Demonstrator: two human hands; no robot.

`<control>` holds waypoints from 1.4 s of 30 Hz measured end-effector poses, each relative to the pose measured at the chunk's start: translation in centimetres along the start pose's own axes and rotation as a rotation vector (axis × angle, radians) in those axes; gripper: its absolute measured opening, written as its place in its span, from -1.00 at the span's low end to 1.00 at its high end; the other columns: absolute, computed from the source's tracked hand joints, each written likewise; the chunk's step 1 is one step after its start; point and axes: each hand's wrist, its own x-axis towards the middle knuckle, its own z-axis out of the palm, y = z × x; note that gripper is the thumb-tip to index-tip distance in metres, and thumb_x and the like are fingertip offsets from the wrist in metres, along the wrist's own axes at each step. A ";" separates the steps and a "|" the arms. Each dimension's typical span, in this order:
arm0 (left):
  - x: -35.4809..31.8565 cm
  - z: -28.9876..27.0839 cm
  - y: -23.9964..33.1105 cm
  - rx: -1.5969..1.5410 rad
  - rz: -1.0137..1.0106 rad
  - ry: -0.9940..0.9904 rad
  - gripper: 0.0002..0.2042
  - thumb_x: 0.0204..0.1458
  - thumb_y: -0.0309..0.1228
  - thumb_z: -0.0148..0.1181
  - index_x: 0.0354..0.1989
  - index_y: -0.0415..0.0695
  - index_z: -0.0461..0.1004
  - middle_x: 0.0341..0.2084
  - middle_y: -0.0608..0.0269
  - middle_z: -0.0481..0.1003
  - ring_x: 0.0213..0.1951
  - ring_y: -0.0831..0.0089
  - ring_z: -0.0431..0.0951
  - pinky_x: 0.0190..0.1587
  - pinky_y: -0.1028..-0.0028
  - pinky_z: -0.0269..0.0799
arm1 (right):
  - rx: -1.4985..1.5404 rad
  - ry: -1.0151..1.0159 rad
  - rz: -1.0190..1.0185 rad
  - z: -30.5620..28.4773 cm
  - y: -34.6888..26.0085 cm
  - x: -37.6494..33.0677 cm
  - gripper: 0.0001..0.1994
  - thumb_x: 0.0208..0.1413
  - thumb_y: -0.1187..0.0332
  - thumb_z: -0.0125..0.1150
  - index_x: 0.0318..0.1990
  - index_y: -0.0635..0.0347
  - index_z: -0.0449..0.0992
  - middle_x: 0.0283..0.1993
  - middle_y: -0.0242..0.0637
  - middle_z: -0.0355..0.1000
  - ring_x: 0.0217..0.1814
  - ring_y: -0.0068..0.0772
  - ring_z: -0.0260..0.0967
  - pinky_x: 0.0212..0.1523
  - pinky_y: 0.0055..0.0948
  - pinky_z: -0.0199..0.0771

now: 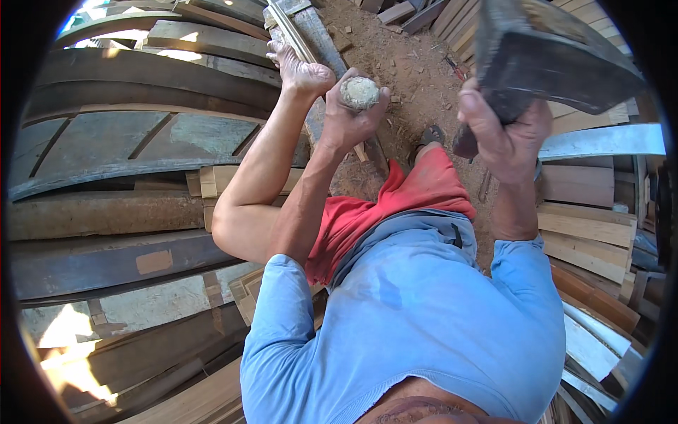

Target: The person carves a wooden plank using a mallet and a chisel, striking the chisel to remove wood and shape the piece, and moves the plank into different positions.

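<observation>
The left hand (345, 126) grips a rough, round-ended tool (359, 92), mostly hidden beneath it; the right (510, 145) holds a dark, blocky mallet (554, 67).

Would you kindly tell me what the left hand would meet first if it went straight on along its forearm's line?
The way looks free: past the left hand and the round-topped tool it grips, that line seems to cross chip-strewn ground, though how far below is unclear.

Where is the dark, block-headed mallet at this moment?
In the head view, the dark, block-headed mallet is at the upper right, held in the right hand.
</observation>
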 end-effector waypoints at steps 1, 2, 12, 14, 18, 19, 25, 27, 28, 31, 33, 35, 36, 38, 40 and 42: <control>0.1 0.0 -0.1 -0.010 -0.005 0.003 -0.82 0.10 -0.45 0.36 -0.34 -0.16 0.42 -0.60 0.50 0.44 -0.50 0.75 0.39 -0.44 0.59 0.34 | 0.020 0.003 -0.003 -0.3 0.0 -0.1 -0.82 0.17 0.51 0.37 -0.11 0.26 0.53 -0.36 -0.35 0.54 -0.43 -0.65 0.43 -0.40 -0.58 0.47; 0.0 0.0 -0.3 -0.006 -0.008 0.003 -0.82 0.10 -0.46 0.36 -0.34 -0.16 0.42 -0.60 0.50 0.44 -0.50 0.75 0.39 -0.44 0.59 0.34 | 0.040 0.006 -0.006 -0.6 0.0 -0.1 -0.80 0.19 0.54 0.32 -0.06 0.32 0.51 -0.35 -0.29 0.53 -0.43 -0.60 0.43 -0.39 -0.54 0.48; 0.3 -0.4 -1.0 -0.032 -0.047 0.015 -0.82 0.09 -0.48 0.36 -0.35 -0.16 0.42 -0.59 0.50 0.45 -0.49 0.76 0.40 -0.43 0.59 0.36 | -0.022 0.001 -0.029 -1.4 0.2 -0.3 -0.76 0.20 0.57 0.28 0.00 0.40 0.49 -0.34 -0.21 0.52 -0.42 -0.52 0.44 -0.37 -0.48 0.52; 0.3 -0.4 -1.1 -0.048 -0.046 0.019 -0.82 0.09 -0.48 0.36 -0.36 -0.16 0.42 -0.59 0.50 0.45 -0.49 0.76 0.40 -0.42 0.58 0.36 | -0.052 0.007 -0.071 -1.3 0.3 -0.1 -0.76 0.20 0.57 0.29 0.00 0.40 0.49 -0.34 -0.22 0.52 -0.41 -0.52 0.44 -0.37 -0.48 0.52; 0.1 -0.4 -1.3 -0.049 -0.064 0.032 -0.82 0.09 -0.46 0.36 -0.35 -0.17 0.43 -0.59 0.49 0.46 -0.49 0.75 0.41 -0.42 0.58 0.38 | -0.057 0.024 -0.055 -1.0 0.2 -0.2 -0.76 0.20 0.56 0.29 0.00 0.39 0.49 -0.35 -0.22 0.52 -0.41 -0.53 0.45 -0.37 -0.49 0.51; 0.1 -0.5 -1.4 -0.038 -0.066 0.033 -0.82 0.09 -0.46 0.36 -0.35 -0.17 0.43 -0.59 0.49 0.46 -0.49 0.75 0.41 -0.41 0.58 0.38 | -0.047 0.025 -0.054 -0.9 0.2 -0.2 -0.76 0.20 0.56 0.29 0.00 0.39 0.49 -0.35 -0.23 0.52 -0.41 -0.53 0.45 -0.37 -0.49 0.51; -1.2 -0.4 -0.3 0.122 0.072 0.135 -0.82 0.09 -0.43 0.38 -0.32 -0.20 0.46 -0.61 0.38 0.50 -0.51 0.68 0.47 -0.42 0.53 0.42 | -0.044 0.011 -0.084 -0.4 0.2 0.2 -0.78 0.21 0.55 0.29 -0.01 0.36 0.49 -0.37 -0.27 0.52 -0.41 -0.57 0.44 -0.36 -0.51 0.49; -1.9 -0.5 -0.7 0.088 0.054 0.121 -0.82 0.08 -0.43 0.38 -0.31 -0.21 0.47 -0.60 0.33 0.52 -0.51 0.65 0.51 -0.41 0.51 0.44 | -0.052 0.017 -0.101 0.3 -0.2 0.5 -0.79 0.22 0.53 0.29 -0.02 0.33 0.50 -0.38 -0.31 0.52 -0.42 -0.61 0.43 -0.37 -0.54 0.48; -2.2 -0.7 -0.9 0.070 0.046 0.115 -0.82 0.08 -0.44 0.38 -0.30 -0.22 0.48 -0.59 0.30 0.53 -0.51 0.63 0.52 -0.41 0.50 0.44 | -0.110 -0.015 -0.090 0.5 -0.3 0.5 -0.80 0.20 0.48 0.33 -0.06 0.31 0.53 -0.37 -0.30 0.54 -0.43 -0.56 0.46 -0.37 -0.51 0.50; -2.8 -1.4 -0.9 0.169 0.192 0.082 -0.80 0.06 -0.45 0.38 -0.24 -0.25 0.50 -0.50 0.23 0.57 -0.43 0.61 0.57 -0.34 0.52 0.48 | -0.368 -0.219 -0.127 0.7 -0.1 0.4 -0.79 0.14 0.36 0.39 -0.16 0.26 0.56 -0.35 -0.22 0.57 -0.45 -0.33 0.52 -0.37 -0.37 0.54; -2.7 -1.8 -0.7 0.149 0.337 0.039 -0.78 0.04 -0.46 0.38 -0.19 -0.26 0.51 -0.43 0.20 0.59 -0.37 0.60 0.59 -0.28 0.53 0.50 | -0.666 -0.516 -0.180 0.8 1.3 0.2 -0.78 0.12 0.31 0.34 -0.19 0.26 0.54 -0.35 -0.04 0.55 -0.41 -0.03 0.52 -0.35 -0.17 0.53; -2.8 -1.7 -0.4 0.075 0.357 0.020 -0.76 0.04 -0.47 0.38 -0.15 -0.26 0.52 -0.39 0.19 0.60 -0.31 0.58 0.60 -0.23 0.54 0.51 | -0.789 -0.663 -0.125 0.8 2.0 -0.4 -0.77 0.10 0.29 0.32 -0.20 0.26 0.52 -0.34 0.06 0.52 -0.35 0.13 0.51 -0.30 -0.07 0.50; -3.4 -1.6 -0.6 0.014 0.301 0.030 -0.75 0.04 -0.48 0.37 -0.14 -0.26 0.52 -0.37 0.19 0.60 -0.28 0.58 0.60 -0.21 0.54 0.51 | -0.762 -0.664 -0.057 1.0 2.0 -0.6 -0.77 0.10 0.30 0.32 -0.19 0.27 0.52 -0.33 0.06 0.52 -0.33 0.12 0.51 -0.29 -0.09 0.49; -3.3 -1.7 -1.4 0.048 0.272 0.035 -0.79 0.04 -0.51 0.35 -0.17 -0.24 0.51 -0.38 0.24 0.59 -0.31 0.57 0.58 -0.25 0.54 0.49 | -0.658 -0.634 0.088 1.0 1.6 -0.3 -0.76 0.10 0.31 0.31 -0.17 0.27 0.52 -0.32 0.04 0.52 -0.30 0.10 0.52 -0.26 -0.12 0.48; -3.2 -1.8 -1.9 0.059 0.168 0.022 -0.81 0.02 -0.53 0.36 -0.23 -0.22 0.48 -0.42 0.28 0.56 -0.37 0.59 0.54 -0.31 0.53 0.46 | -0.489 -0.571 0.250 0.9 0.5 0.0 -0.76 0.10 0.32 0.31 -0.15 0.28 0.53 -0.32 0.03 0.52 -0.26 0.09 0.51 -0.24 -0.14 0.47; -3.4 -1.8 -2.1 -0.018 0.080 0.028 -0.80 -0.01 -0.57 0.38 -0.34 -0.17 0.42 -0.51 0.35 0.49 -0.45 0.62 0.46 -0.39 0.52 0.39 | -0.303 -0.378 0.094 1.6 -0.3 0.2 -0.78 0.10 0.34 0.30 -0.16 0.27 0.53 -0.35 0.00 0.51 -0.30 0.10 0.50 -0.26 -0.15 0.45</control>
